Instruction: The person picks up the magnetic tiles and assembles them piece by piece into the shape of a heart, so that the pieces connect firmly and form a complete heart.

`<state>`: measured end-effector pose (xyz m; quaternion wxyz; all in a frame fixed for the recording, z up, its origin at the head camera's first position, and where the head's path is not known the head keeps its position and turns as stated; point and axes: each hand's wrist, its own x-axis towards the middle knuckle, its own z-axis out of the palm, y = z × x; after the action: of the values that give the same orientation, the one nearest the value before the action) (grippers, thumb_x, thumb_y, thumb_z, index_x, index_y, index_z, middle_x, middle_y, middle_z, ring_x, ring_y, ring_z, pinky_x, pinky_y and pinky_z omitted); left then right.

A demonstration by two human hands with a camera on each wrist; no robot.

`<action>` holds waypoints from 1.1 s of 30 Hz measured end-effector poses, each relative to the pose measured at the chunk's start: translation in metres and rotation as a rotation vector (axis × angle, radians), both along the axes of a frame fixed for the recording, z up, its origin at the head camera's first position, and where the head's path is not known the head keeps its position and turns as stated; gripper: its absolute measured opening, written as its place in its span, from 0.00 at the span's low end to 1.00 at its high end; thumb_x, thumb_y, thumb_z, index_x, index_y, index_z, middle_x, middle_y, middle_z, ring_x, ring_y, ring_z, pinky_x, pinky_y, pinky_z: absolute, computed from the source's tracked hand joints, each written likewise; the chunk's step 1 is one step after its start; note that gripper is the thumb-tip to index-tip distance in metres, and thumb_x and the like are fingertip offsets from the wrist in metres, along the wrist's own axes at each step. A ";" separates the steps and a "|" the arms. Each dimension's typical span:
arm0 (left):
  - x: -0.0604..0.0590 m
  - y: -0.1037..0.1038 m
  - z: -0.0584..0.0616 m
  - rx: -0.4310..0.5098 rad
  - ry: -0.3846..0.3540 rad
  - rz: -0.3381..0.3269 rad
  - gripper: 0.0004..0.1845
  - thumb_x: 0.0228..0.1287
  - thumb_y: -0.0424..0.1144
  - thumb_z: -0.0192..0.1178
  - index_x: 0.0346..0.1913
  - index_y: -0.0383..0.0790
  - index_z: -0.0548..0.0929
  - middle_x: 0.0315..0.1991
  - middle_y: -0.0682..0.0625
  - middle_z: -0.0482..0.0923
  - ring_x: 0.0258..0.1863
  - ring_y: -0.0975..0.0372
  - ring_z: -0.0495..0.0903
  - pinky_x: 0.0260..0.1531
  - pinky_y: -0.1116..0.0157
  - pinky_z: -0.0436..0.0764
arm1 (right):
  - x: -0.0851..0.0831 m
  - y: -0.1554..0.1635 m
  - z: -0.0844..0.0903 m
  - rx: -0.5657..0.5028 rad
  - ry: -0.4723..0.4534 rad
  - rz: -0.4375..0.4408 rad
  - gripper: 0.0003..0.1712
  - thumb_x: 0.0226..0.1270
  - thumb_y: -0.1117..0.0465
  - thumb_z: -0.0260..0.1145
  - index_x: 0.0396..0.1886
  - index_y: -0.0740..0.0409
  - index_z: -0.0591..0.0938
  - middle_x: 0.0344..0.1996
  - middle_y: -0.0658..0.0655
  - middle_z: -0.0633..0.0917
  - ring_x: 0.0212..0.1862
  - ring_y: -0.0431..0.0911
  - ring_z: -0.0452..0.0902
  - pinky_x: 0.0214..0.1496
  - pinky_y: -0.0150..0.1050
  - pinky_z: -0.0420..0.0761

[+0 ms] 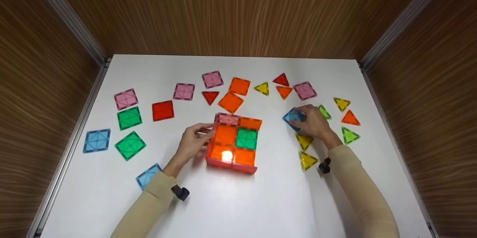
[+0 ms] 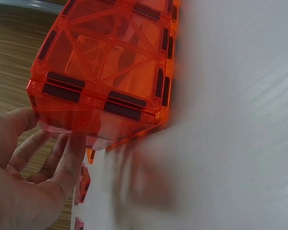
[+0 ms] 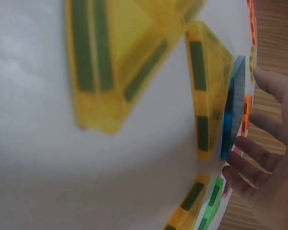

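Observation:
An open-topped box [image 1: 233, 143] of magnetic tiles stands mid-table, with an orange and green floor and orange and pink walls. My left hand [image 1: 204, 130] rests its fingertips against the box's left wall. The left wrist view shows the orange box [image 2: 105, 62] close up, with the fingers [image 2: 69, 148] at its lower edge. To the right, my right hand [image 1: 302, 120] pinches a blue square tile [image 1: 291, 116], which is tilted off the table. In the right wrist view the blue tile [image 3: 230, 110] is seen edge-on by the fingers [image 3: 252, 148]. Two yellow triangles [image 1: 304, 141] lie just below that hand.
Loose tiles lie around: pink [image 1: 126, 98], green [image 1: 129, 117] and blue [image 1: 97, 140] squares at the left, a red square [image 1: 163, 110], orange squares [image 1: 231, 102] behind the box, and triangles [image 1: 350, 118] at the right. Wooden walls close in the white table [image 1: 238, 200].

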<state>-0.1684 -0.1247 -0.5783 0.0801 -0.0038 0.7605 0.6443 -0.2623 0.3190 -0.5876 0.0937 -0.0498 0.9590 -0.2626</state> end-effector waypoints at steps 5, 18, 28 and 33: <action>0.000 -0.001 0.000 -0.002 -0.006 -0.005 0.19 0.72 0.39 0.69 0.61 0.37 0.86 0.50 0.36 0.86 0.45 0.41 0.88 0.40 0.68 0.90 | 0.001 -0.012 -0.001 0.084 0.004 0.039 0.35 0.67 0.45 0.75 0.69 0.55 0.80 0.71 0.68 0.75 0.67 0.64 0.73 0.73 0.64 0.76; -0.001 0.000 -0.001 -0.020 -0.035 0.001 0.20 0.72 0.40 0.68 0.63 0.39 0.86 0.53 0.38 0.85 0.48 0.44 0.88 0.45 0.65 0.90 | 0.033 -0.053 0.006 -0.076 -0.051 0.013 0.37 0.62 0.43 0.79 0.67 0.52 0.82 0.65 0.64 0.81 0.60 0.58 0.78 0.70 0.57 0.80; -0.002 0.001 -0.001 -0.011 -0.015 0.002 0.19 0.72 0.40 0.69 0.62 0.37 0.86 0.51 0.37 0.86 0.46 0.42 0.88 0.42 0.68 0.90 | 0.072 -0.086 0.008 -0.655 -0.345 -0.229 0.36 0.70 0.42 0.72 0.72 0.53 0.78 0.62 0.62 0.85 0.53 0.50 0.84 0.57 0.39 0.88; -0.002 0.001 -0.001 -0.017 -0.021 0.006 0.19 0.72 0.40 0.69 0.62 0.38 0.86 0.52 0.37 0.86 0.46 0.43 0.88 0.42 0.67 0.90 | 0.080 -0.102 0.006 -0.806 -0.433 -0.352 0.33 0.74 0.44 0.69 0.70 0.57 0.78 0.54 0.59 0.87 0.47 0.46 0.87 0.54 0.39 0.89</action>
<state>-0.1701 -0.1239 -0.5790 0.0863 -0.0135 0.7652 0.6378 -0.1822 0.2167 -0.5816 0.2186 0.1364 0.7333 -0.6292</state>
